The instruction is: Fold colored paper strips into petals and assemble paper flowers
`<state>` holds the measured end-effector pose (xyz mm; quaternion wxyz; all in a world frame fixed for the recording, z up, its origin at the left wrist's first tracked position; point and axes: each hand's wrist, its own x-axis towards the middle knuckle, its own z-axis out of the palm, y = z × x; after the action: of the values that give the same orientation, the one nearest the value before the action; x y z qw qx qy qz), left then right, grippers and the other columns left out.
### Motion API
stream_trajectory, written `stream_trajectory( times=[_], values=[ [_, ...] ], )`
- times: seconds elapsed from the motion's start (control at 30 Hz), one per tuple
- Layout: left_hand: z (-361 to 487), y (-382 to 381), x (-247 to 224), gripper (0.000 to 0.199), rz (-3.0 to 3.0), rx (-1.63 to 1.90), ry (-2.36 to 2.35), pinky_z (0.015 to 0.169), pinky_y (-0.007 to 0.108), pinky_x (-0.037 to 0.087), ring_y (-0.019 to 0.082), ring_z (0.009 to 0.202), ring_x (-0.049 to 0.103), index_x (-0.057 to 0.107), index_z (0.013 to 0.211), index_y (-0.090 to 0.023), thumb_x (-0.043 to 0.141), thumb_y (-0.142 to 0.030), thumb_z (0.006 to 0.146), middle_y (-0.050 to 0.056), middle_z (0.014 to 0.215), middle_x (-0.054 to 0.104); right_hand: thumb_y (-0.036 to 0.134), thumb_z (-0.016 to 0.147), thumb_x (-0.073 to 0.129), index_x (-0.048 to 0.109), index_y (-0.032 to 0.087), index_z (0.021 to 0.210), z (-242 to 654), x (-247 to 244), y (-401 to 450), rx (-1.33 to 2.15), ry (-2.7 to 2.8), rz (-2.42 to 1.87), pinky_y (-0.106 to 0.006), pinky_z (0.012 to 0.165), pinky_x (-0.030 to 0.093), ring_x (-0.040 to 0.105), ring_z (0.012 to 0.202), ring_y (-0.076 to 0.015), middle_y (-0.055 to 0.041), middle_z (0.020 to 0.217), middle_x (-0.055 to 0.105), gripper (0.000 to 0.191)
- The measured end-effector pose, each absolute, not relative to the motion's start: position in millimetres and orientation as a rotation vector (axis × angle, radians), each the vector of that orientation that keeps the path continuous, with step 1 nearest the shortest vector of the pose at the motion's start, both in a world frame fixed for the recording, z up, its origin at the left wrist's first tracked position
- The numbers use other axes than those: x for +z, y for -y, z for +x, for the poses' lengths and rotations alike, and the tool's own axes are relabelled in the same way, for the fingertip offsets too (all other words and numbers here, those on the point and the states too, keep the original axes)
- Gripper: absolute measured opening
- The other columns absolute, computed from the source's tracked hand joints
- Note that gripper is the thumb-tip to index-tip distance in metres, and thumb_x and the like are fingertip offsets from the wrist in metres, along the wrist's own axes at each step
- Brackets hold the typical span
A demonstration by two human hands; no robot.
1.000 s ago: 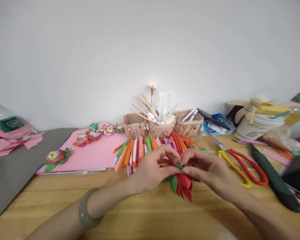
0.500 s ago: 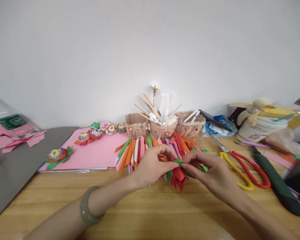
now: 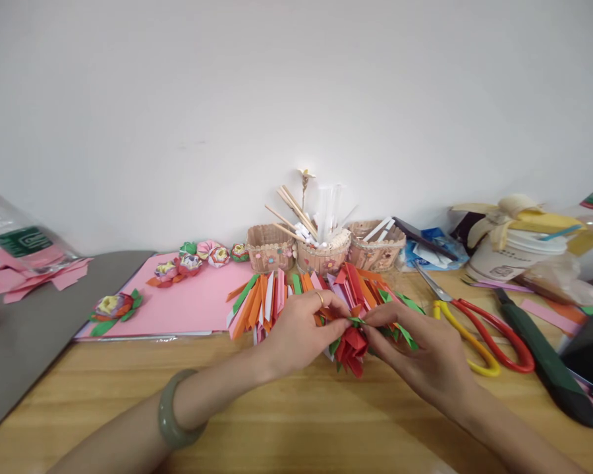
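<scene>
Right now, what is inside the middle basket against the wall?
Wooden sticks, clear tubes and small white pieces show above the rim of the middle basket. Its front wall hides their lower ends and the bottom, so anything deeper cannot be seen.

Here at the table (image 3: 277, 421), left hand (image 3: 304, 332) and right hand (image 3: 420, 339) both pinch a small green paper piece (image 3: 356, 321), a red paper cluster (image 3: 352, 349) right beneath it! Folded strips (image 3: 259, 299) fan out behind, three baskets (image 3: 323, 255) line the table's far edge, pink paper (image 3: 178, 306) lies left of them, and scissors (image 3: 497, 329) rest beside a dark green tool (image 3: 543, 355) off right
</scene>
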<state>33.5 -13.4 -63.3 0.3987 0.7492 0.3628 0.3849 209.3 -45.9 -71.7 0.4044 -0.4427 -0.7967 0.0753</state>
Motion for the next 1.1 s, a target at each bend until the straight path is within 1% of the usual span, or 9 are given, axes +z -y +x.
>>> stream_trajectory(
  times=[0.13,0.27,0.47,0.63,0.77,0.9,0.97,1.03,1.1],
  values=[
    [34,14,-62,0.005,1.8,0.962,-0.928,0.06,0.021,0.044,0.01,0.062,0.055,0.058,0.07,-0.016,0.054,-0.014,0.071,-0.001,0.065,0.06,0.02,0.08,0.053,0.056,0.021,0.078,207,-64,44,0.429,1.986,-1.213,-0.022,0.055,0.046,0.06,0.059,-0.0133,0.0006,0.067,0.066,0.003],
    [35,16,-64,0.007,1.832,1.005,-0.927,0.056,0.02,0.043,0.009,0.059,0.053,0.058,0.067,-0.015,0.054,-0.015,0.072,-0.001,0.065,0.058,0.024,0.08,0.054,0.058,0.02,0.075,205,-61,43,0.613,1.961,-1.267,-0.023,0.053,0.046,0.06,0.059,-0.014,0.0004,0.064,0.066,0.007],
    [32,11,-63,0.007,1.757,0.981,-0.82,0.056,0.021,0.041,0.009,0.06,0.05,0.056,0.063,-0.015,0.059,-0.018,0.069,0.0,0.065,0.054,0.02,0.08,0.053,0.058,0.02,0.073,206,-64,47,0.432,1.975,-1.218,-0.023,0.055,0.046,0.06,0.059,-0.0138,-0.0001,0.065,0.066,0.008],
    [30,2,-62,0.026,1.325,0.909,-0.694,0.064,0.022,0.042,0.012,0.068,0.055,0.06,0.078,-0.015,0.054,-0.04,0.076,0.002,0.072,0.059,0.013,0.08,0.053,0.054,0.022,0.076,209,-65,48,0.335,2.017,-1.129,-0.022,0.056,0.045,0.059,0.059,-0.012,0.0012,0.067,0.064,0.009],
    [33,2,-65,0.023,1.389,0.784,-0.769,0.063,0.021,0.041,0.011,0.068,0.054,0.064,0.081,-0.015,0.064,-0.035,0.07,0.002,0.077,0.061,0.01,0.079,0.053,0.052,0.022,0.076,209,-67,46,0.269,2.026,-1.063,-0.024,0.062,0.046,0.059,0.067,-0.0132,-0.0003,0.075,0.062,0.012],
    [33,4,-65,0.014,1.488,0.986,-0.808,0.065,0.023,0.041,0.012,0.069,0.054,0.063,0.076,-0.015,0.06,-0.029,0.074,0.001,0.075,0.06,0.013,0.078,0.056,0.056,0.021,0.081,206,-64,45,0.104,1.927,-1.064,-0.029,0.072,0.045,0.057,0.082,-0.0177,-0.0039,0.084,0.06,0.009],
    [34,6,-63,0.009,1.573,1.109,-0.834,0.07,0.025,0.042,0.013,0.073,0.054,0.062,0.076,-0.015,0.057,-0.023,0.076,0.002,0.077,0.06,0.019,0.078,0.056,0.056,0.021,0.076,204,-60,47,0.138,1.836,-1.163,-0.028,0.065,0.044,0.055,0.071,-0.0164,-0.0017,0.073,0.058,0.003],
    [34,9,-63,0.006,1.672,1.217,-0.833,0.074,0.026,0.042,0.014,0.078,0.055,0.061,0.075,-0.016,0.056,-0.018,0.078,0.003,0.079,0.06,0.026,0.083,0.05,0.053,0.021,0.065,202,-56,51,0.311,1.788,-1.305,-0.025,0.054,0.04,0.051,0.057,-0.0135,0.0011,0.06,0.054,0.019],
    [34,12,-63,0.007,1.754,1.319,-0.832,0.076,0.027,0.042,0.014,0.081,0.055,0.059,0.077,-0.017,0.053,-0.016,0.079,0.003,0.08,0.059,0.033,0.084,0.047,0.051,0.02,0.059,200,-51,55,0.416,1.706,-1.37,-0.024,0.049,0.037,0.048,0.052,-0.0129,0.0017,0.054,0.051,0.029]
  ],
)
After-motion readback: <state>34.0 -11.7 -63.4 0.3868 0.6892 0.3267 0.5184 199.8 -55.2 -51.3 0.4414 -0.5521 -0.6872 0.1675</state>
